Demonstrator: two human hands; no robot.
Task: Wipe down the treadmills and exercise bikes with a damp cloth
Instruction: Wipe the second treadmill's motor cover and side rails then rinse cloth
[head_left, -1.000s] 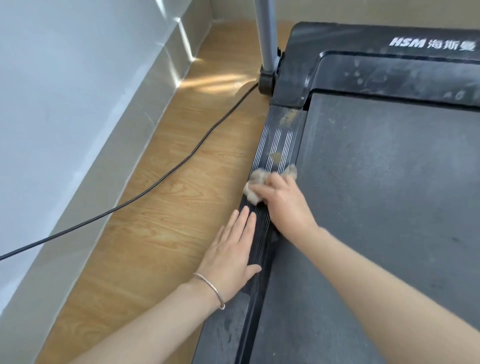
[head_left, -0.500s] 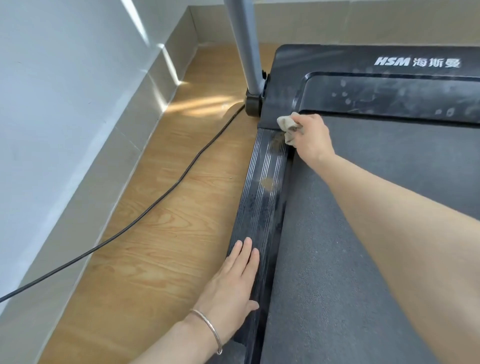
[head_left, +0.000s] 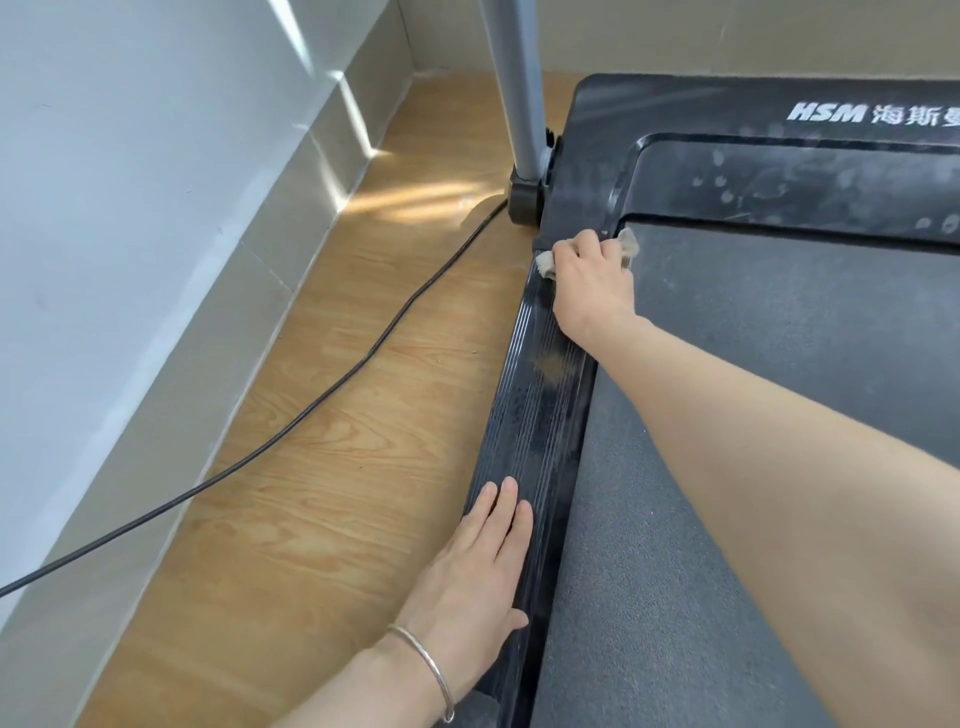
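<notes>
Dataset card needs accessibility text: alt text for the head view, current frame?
The right hand grips a beige cloth at the far end of the ribbed side rail of the treadmill, next to the grey belt. The left hand rests flat on the rail nearer the camera. A black cable crosses the wooden floor to the left.

Indoor exercise room, home or small gym, cannot tell which. Treadmill (head_left: 805, 312) fills right half of frame: grey running belt, black ribbed side rail (head_left: 535, 431), dusty black front cover with white "HSM" lettering (head_left: 826, 111) upper right. Grey metal upright (head_left: 514, 88) rises top centre. Wood-look floor (head_left: 322, 493) centre left, black power cable (head_left: 363, 361) trailing across it. Plain white wall (head_left: 104, 182) and grey skirting (head_left: 208, 338) at left
</notes>
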